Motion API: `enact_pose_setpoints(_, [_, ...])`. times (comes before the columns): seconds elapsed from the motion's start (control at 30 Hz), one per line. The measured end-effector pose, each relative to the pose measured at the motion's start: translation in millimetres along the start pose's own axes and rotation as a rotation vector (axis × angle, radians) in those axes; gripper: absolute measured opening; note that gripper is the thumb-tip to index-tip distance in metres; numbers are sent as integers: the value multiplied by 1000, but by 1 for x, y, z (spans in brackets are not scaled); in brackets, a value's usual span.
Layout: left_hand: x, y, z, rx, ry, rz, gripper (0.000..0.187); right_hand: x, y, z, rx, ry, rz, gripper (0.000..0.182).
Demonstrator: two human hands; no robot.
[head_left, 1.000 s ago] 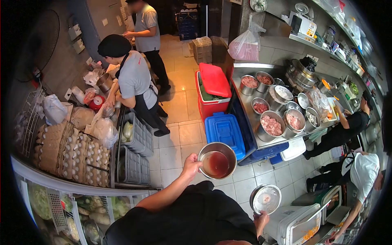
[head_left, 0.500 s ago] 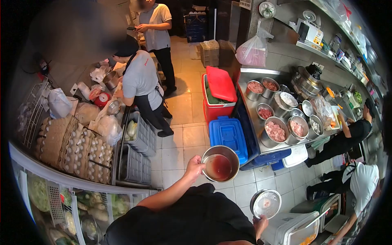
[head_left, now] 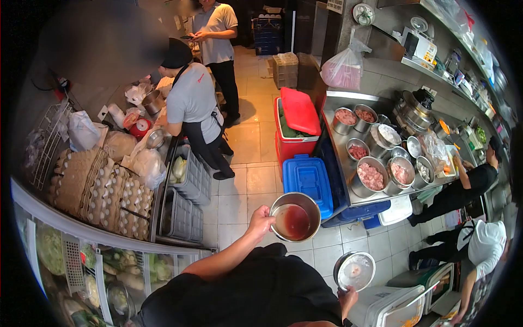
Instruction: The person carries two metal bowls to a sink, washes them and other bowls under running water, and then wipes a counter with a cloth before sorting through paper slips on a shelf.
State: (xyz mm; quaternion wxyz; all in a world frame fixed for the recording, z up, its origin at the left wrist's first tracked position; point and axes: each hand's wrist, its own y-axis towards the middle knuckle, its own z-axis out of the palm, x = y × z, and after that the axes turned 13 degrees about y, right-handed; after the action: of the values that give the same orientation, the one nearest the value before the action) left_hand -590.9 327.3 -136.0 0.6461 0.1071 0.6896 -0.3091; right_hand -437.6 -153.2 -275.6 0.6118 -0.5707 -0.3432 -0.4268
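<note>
Slightly rightward in the head view, the pot [head_left: 306, 203] of reddish liquid has shifted since the earlier frame. The left hand [head_left: 262, 220] has its fingers closed at its left side, above the floor [head_left: 234, 210]. The right hand's [head_left: 347, 300] fingers grip a round metal dish [head_left: 348, 278]. Meat bowls [head_left: 362, 191] line the bench's [head_left: 346, 166] left edge and near-left corner.

Wall sign [head_left: 335, 5], red lettering [head_left: 201, 78] on grey shirt [head_left: 192, 99]: too small to read.

Red cooler [head_left: 292, 146], blue-lidded box [head_left: 307, 186], dark sleeves, pinkish-red liquid [head_left: 293, 222], pale grey-white floor tiles [head_left: 232, 209].
</note>
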Motion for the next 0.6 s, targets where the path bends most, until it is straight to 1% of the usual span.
enact_pose_setpoints(0.07, [-3, -1, 0, 5, 0, 5, 30, -2, 2, -3, -16, 77, -27, 32])
enact_pose_setpoints(0.2, [-8, -1, 0, 2, 29, -8, 29, 7, 2, 1, -18, 60, -5, 33])
enact_pose_setpoints(0.27, [-9, -1, 1, 5, 28, -4, 29, 29, -13, 18, -115, 244, 129, 33])
enact_pose_setpoints(0.3, [-8, -1, 1, 7, 27, 0, 29, 33, -19, 23, -118, 243, 129, 33])
enact_pose_setpoints(0.33, [-7, 0, 1, 8, 27, -1, 29, 36, -23, 29, -144, 247, 74, 21])
enact_pose_setpoints(0.37, [-7, 1, 1, 11, 14, 1, 29, 38, -25, 31, -171, 250, 19, 15])
enact_pose_setpoints(0.5, [-5, 1, 3, 1, 50, 13, 29, 39, -23, 29, -218, 288, 80, 15])
enact_pose_setpoints(0.53, [-6, 1, 3, 4, 50, 15, 29, 42, -25, 28, -190, 283, 124, 24])
enact_pose_setpoints(0.57, [-8, 0, 3, -3, 38, 11, 29, 44, -25, 30, -159, 282, 165, 38])
enact_pose_setpoints(0.6, [-8, 0, 4, -8, 25, 6, 28, 46, -26, 30, -158, 287, 161, 38])
